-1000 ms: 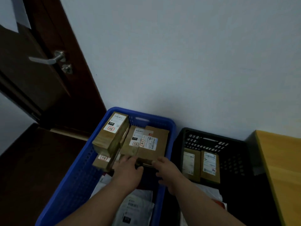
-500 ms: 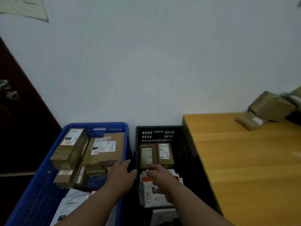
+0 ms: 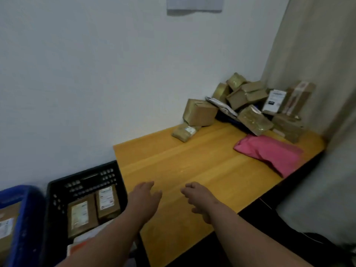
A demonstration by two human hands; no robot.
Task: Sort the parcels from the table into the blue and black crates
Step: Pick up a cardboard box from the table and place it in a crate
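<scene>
Left hand, right hand: grip slack, empty, over bare table near edge.

White labels on the parcels are too blurred to read; no legible text.

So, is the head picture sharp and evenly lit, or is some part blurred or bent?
Head view: dim, soft light with no glare; the blue crate at the left edge is smeared; the parcel pile is soft and its labels unreadable; the wide lens bends the table edges; both hands look slightly blurred.
</scene>
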